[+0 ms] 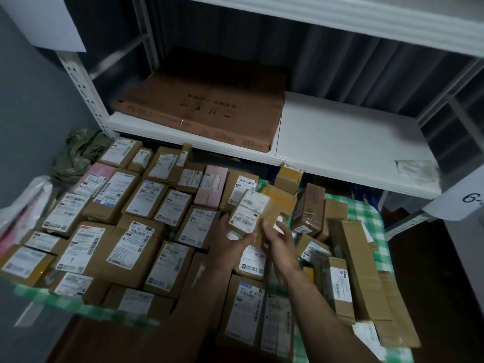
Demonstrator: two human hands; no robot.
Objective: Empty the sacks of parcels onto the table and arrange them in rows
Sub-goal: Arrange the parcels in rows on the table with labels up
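A small parcel (251, 208) with a white label is held up just right of the middle of the frame, raised above the boxes under it. It is gripped from below on both sides. The left hand (231, 235) is curled round its lower left edge, and the right hand (279, 241) is curled round its lower right edge. The hands are close together, with the parcel between them.

The table (365, 213) is covered by a green-and-white checked cloth, which is seen at the right and along the lower left of the frame. The left half of the table is filled with brown parcels (136, 247), laid label-up in close rows and touching one another. A pink box (211, 186) is set among them near the far side. At the right of the frame the boxes are heaped loosely, some tilted, and a long box (358, 265) is laid along that side.

A crumpled green sack (78, 153) is seen at the upper left, beyond the rows. Behind the table a white shelf (340, 137) is seen, and a flat brown carton (204, 106) is laid on it.
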